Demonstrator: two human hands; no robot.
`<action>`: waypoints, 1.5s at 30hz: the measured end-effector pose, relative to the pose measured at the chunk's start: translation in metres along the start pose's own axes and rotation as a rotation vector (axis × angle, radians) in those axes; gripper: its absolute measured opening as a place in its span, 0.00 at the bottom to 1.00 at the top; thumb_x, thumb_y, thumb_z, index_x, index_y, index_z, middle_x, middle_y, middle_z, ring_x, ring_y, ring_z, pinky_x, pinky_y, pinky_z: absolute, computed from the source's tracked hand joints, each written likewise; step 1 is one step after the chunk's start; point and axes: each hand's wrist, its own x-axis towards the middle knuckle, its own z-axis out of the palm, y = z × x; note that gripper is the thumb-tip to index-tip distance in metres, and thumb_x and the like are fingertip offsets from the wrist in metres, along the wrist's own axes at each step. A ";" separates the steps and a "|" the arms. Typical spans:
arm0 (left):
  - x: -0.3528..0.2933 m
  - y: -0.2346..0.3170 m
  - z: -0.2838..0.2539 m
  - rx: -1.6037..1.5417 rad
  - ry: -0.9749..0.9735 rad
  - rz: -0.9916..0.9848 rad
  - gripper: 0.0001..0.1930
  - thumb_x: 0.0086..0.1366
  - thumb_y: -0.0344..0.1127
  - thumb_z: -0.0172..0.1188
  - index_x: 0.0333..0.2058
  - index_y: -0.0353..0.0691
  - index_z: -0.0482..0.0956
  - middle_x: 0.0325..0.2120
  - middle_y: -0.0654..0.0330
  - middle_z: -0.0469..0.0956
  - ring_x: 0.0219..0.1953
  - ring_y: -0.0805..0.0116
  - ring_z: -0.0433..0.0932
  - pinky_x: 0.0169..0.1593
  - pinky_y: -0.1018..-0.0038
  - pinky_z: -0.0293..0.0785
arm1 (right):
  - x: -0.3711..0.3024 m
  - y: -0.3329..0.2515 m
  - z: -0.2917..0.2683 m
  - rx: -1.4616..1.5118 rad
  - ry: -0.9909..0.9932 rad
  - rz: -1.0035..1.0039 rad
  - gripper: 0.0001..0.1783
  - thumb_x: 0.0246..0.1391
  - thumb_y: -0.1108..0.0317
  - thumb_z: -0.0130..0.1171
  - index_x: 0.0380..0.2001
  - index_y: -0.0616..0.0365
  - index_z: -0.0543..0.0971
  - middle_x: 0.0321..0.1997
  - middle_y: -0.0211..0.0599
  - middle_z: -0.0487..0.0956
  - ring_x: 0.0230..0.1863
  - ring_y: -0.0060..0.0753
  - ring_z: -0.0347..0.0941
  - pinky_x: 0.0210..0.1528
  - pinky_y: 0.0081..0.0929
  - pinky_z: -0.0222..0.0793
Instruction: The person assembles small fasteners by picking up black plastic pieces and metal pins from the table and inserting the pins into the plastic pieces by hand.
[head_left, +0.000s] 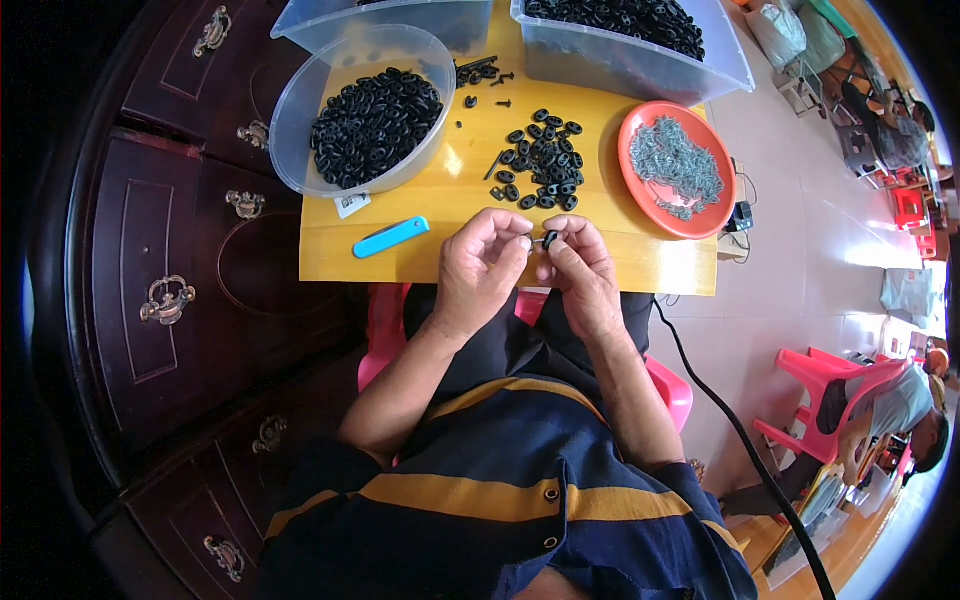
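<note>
Just over the table's near edge, my two hands meet at the fingertips. My left hand pinches a thin silvery metal piece, too small to tell its kind. Between thumb and fingers of my right hand is a small black oval piece, partly covered by the fingertips. The metal piece points at it; whether it enters a hole I cannot tell. Beyond the hands lies a loose group of black two-holed oval pieces. To their right, an orange-red plate holds a heap of small silvery metal parts.
On the yellow table lies a blue-handled tool, near a clear round tub of black pieces. Plastic bins stand behind. A dark drawer cabinet is at left; a black cable and a seated person are at right.
</note>
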 end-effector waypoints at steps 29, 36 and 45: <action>0.002 0.005 0.000 0.253 0.003 0.163 0.09 0.59 0.20 0.60 0.40 0.34 0.76 0.25 0.59 0.81 0.27 0.74 0.83 0.31 0.78 0.78 | 0.001 0.002 -0.005 -0.055 -0.027 -0.041 0.13 0.68 0.70 0.53 0.53 0.58 0.77 0.38 0.24 0.75 0.35 0.17 0.70 0.42 0.16 0.69; 0.001 0.005 0.001 0.253 0.005 0.160 0.10 0.59 0.20 0.59 0.40 0.34 0.76 0.25 0.59 0.81 0.26 0.75 0.82 0.31 0.78 0.78 | 0.002 0.002 -0.012 -0.304 -0.017 -0.131 0.12 0.68 0.70 0.54 0.51 0.57 0.79 0.37 0.24 0.78 0.35 0.14 0.71 0.41 0.14 0.71; 0.001 0.000 0.001 0.237 0.044 0.157 0.10 0.59 0.20 0.60 0.40 0.34 0.76 0.26 0.59 0.81 0.26 0.74 0.82 0.31 0.79 0.77 | -0.001 0.000 -0.005 -0.271 0.023 -0.158 0.12 0.67 0.70 0.54 0.51 0.58 0.79 0.38 0.22 0.77 0.33 0.13 0.70 0.39 0.13 0.69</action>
